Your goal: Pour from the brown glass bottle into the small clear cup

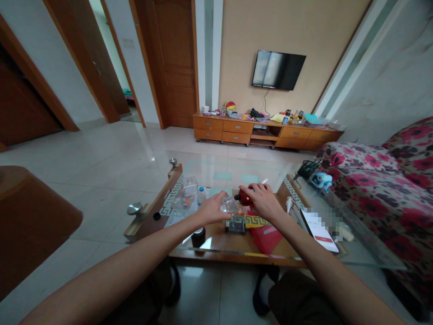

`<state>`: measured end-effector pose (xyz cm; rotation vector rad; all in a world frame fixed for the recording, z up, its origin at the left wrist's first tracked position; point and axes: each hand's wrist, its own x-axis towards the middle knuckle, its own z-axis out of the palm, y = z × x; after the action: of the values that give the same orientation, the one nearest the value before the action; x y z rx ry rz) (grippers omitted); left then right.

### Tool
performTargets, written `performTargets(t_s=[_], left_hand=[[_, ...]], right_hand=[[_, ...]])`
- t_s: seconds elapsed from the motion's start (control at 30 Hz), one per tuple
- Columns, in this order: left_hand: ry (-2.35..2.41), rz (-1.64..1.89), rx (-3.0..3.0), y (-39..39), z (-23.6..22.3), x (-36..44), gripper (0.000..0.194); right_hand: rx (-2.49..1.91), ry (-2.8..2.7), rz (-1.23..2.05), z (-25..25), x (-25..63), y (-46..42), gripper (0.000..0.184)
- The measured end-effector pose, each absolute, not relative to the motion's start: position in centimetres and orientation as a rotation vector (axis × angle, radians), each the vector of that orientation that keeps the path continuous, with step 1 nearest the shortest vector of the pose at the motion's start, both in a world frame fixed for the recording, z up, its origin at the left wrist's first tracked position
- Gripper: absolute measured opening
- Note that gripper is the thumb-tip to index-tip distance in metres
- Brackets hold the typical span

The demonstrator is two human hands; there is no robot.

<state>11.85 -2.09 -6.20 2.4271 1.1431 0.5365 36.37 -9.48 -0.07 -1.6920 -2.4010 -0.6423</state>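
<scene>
On a clock face laid over the glass table [216,247], twelve toward the television [279,70], a round black cap [156,216] lay at nine o'clock. At ten, a clear plastic box [190,186] stood above a transparent container [185,202] with small orange and coloured pieces inside; a blue-capped clear bottle [201,197] was just beside them. A dark jar [198,237] stood at eight; its contents could not be told.

Near the centre, the left hand [212,210] had its fingers partly open and curved around a clear, see-through vessel [230,204], which lay between thumb and fingers, tilted. Whether it held liquid was too small to tell. The right hand [264,198] had its fingers closed around a glossy dark-red bottle [246,197], tipped onto its side, its black neck pointing to nine o'clock at the vessel's mouth.

A black box [236,225] lay at six, a red bag [266,238] at five and a tablet [320,231] at four. At two, a black wire basket [306,168] held dark, slender items.
</scene>
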Motion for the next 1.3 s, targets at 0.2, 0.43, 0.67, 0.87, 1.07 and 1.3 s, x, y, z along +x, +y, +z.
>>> performTargets(t_s=[0.2, 0.43, 0.67, 0.87, 1.07, 1.3], left_hand=[[1.156, 0.535, 2.422, -1.9, -6.6, 11.7, 0.076], [1.151, 0.539, 2.419, -1.8, -6.4, 11.6, 0.077], [1.146, 0.536, 2.408, -2.0, -5.8, 11.4, 0.077], [1.154, 0.523, 2.396, -2.1, -5.9, 11.3, 0.076], [1.130, 0.530, 2.385, -2.3, -5.5, 11.1, 0.071], [1.127, 0.547, 2.370, -2.3, -5.7, 11.2, 0.074]], right_hand=[[-1.690, -2.406, -0.663, 0.1, 36.1, -9.5, 0.072], [-1.697, -2.408, -0.668, 0.2, 36.0, -9.6, 0.073], [-1.705, -2.407, -0.662, 0.5, 35.7, -9.7, 0.071], [-1.711, -2.411, -0.661, 0.5, 35.6, -9.6, 0.070], [-1.697, -2.406, -0.677, 0.5, 35.6, -9.5, 0.070], [-1.682, -2.403, -0.674, 0.6, 35.5, -9.5, 0.070]])
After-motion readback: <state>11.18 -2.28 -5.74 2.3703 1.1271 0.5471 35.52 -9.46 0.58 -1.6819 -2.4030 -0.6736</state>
